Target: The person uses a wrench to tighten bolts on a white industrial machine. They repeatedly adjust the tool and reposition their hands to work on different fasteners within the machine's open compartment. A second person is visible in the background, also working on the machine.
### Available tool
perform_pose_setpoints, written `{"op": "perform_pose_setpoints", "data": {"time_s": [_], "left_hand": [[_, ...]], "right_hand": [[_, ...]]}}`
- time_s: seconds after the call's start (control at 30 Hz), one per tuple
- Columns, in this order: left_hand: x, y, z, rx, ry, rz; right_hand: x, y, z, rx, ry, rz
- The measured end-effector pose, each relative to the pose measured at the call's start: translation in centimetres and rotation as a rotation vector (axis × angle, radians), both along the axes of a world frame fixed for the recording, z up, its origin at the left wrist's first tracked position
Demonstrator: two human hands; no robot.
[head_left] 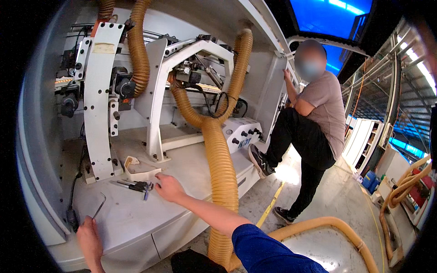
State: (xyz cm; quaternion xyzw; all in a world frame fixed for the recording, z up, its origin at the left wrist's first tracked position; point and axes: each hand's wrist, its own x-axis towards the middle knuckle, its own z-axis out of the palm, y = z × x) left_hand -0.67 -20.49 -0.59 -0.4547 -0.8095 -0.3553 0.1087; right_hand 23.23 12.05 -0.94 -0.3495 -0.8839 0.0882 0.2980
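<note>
Hands at work on the bed of a woodworking machine: the right hand [169, 187], fingers loosely spread, reaches to a set of hex keys [135, 185] lying on the grey machine bed [136, 218], fingertips just touching it. The left hand [89, 237] pinches a single bent hex key [99, 205] in its grip. Tool selection appears to be the step in hand; the next move calls for closing on one key. A co-worker [314, 132] stands beside the ribbed extraction hose [221, 164].

Tan label [104, 48] on white bracket [98, 113]
</note>
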Motion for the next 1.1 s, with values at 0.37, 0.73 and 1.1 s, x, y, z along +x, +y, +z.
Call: {"op": "perform_pose_setpoints", "data": {"time_s": [0.37, 0.73, 1.1], "left_hand": [[-0.4, -0.5, 0.1, 0.005, -0.019, -0.038], [0.1, -0.1, 0.3, -0.011, -0.027, -0.059], [-2.7, -2.5, -2.0, -0.098, 0.033, -0.029]], "right_hand": [[-0.4, 0.5, -0.8, 0.055, 0.008, 0.009], [0.2, 0.5, -0.7, 0.057, 0.021, -0.012], [-3.6, 1.0, -2.7, -0.059, -0.067, -0.022]]}}
